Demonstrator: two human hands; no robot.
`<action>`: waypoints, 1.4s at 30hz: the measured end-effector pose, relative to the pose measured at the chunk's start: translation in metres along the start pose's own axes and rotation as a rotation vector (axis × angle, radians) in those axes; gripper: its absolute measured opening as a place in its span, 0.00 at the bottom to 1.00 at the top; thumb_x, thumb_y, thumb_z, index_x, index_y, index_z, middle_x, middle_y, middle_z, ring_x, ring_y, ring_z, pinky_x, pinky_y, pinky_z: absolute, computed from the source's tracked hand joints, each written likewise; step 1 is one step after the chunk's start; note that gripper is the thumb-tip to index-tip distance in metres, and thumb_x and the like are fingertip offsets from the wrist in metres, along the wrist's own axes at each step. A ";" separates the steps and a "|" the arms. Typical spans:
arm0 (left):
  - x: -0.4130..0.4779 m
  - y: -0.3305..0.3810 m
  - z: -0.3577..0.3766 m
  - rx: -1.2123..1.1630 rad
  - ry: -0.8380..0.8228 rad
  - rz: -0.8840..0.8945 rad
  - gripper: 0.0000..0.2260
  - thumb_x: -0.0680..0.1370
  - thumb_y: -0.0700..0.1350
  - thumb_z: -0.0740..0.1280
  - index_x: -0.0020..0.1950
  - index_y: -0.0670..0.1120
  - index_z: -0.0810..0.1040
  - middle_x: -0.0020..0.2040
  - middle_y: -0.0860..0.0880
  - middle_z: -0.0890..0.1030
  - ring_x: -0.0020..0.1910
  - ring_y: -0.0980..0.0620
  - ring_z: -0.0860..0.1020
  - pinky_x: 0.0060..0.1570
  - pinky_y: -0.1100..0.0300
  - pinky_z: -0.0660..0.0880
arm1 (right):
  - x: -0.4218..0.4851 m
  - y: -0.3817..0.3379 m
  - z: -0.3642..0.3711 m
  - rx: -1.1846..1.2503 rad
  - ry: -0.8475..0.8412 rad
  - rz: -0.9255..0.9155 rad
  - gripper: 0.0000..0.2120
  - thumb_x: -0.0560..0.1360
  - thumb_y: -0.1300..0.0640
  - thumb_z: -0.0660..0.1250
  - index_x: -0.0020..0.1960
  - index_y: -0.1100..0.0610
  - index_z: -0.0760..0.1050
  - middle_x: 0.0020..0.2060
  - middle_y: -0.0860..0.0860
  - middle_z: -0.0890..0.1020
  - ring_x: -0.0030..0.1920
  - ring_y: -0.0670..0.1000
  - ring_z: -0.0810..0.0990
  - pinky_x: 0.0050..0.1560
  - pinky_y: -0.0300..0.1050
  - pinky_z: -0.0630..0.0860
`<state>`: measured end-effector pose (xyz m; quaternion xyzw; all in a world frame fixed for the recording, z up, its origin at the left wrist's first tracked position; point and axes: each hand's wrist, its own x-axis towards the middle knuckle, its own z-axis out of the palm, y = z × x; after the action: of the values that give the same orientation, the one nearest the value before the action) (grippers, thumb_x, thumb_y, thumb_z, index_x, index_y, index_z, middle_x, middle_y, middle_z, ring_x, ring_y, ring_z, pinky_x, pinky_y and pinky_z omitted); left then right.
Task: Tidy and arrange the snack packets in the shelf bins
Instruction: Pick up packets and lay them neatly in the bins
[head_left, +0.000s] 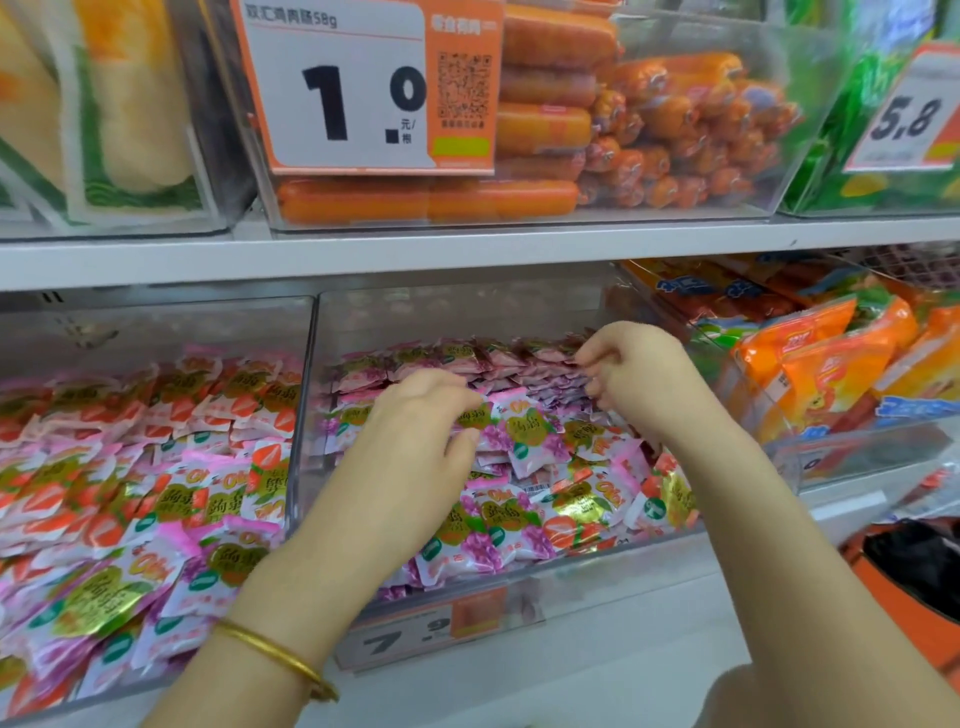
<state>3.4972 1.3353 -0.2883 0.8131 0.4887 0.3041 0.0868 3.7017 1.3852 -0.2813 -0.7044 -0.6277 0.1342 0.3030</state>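
I observe the snack packets (524, 514), small pink-and-white sachets with grape or strawberry print, lying in the middle clear bin (467, 312) on the lower shelf. At the rear of the bin they stand packed in rows; toward the front they lie loose and overlapping.

The left hand (415, 431) reaches over the centre of the bin, its fingers and thumb curled onto the edge of a grape-print packet in the pile. The right hand (623, 374) is at the rear right, fingers bent and pinching the tops of the standing row. A gold bangle (275, 657) sits on the left wrist.

I note a price tag (415, 631) reading 7.9 on the shelf edge below the bin. The adjoining left bin (156, 322) holds similar sachets, mostly strawberry. To the right, orange packs (831, 364) fill another bin. On the shelf above, a clear box of orange sausages (545, 130) carries a sign (343, 88) reading 1.0.
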 end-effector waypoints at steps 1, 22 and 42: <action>0.007 0.004 0.004 0.007 -0.017 0.025 0.14 0.78 0.43 0.61 0.64 0.48 0.74 0.64 0.53 0.72 0.65 0.54 0.67 0.62 0.68 0.58 | -0.002 0.003 -0.003 -0.043 -0.015 -0.052 0.15 0.73 0.70 0.57 0.42 0.52 0.76 0.45 0.53 0.81 0.47 0.54 0.80 0.53 0.48 0.77; 0.069 0.017 0.059 0.399 -0.613 0.042 0.21 0.77 0.48 0.59 0.70 0.58 0.64 0.63 0.48 0.69 0.63 0.45 0.66 0.59 0.51 0.64 | 0.007 0.029 0.005 -0.531 -0.538 -0.274 0.18 0.75 0.50 0.57 0.64 0.50 0.65 0.53 0.57 0.75 0.59 0.56 0.67 0.49 0.48 0.66; 0.073 0.018 0.056 0.391 -0.694 0.015 0.21 0.78 0.47 0.60 0.71 0.57 0.65 0.64 0.49 0.65 0.64 0.47 0.62 0.61 0.54 0.62 | 0.015 0.020 -0.019 -0.579 -0.828 -0.278 0.38 0.71 0.49 0.66 0.75 0.42 0.50 0.61 0.45 0.74 0.57 0.48 0.61 0.61 0.47 0.68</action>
<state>3.5678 1.3970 -0.2951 0.8722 0.4732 -0.0867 0.0881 3.7308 1.3939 -0.2757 -0.5572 -0.7939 0.1809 -0.1628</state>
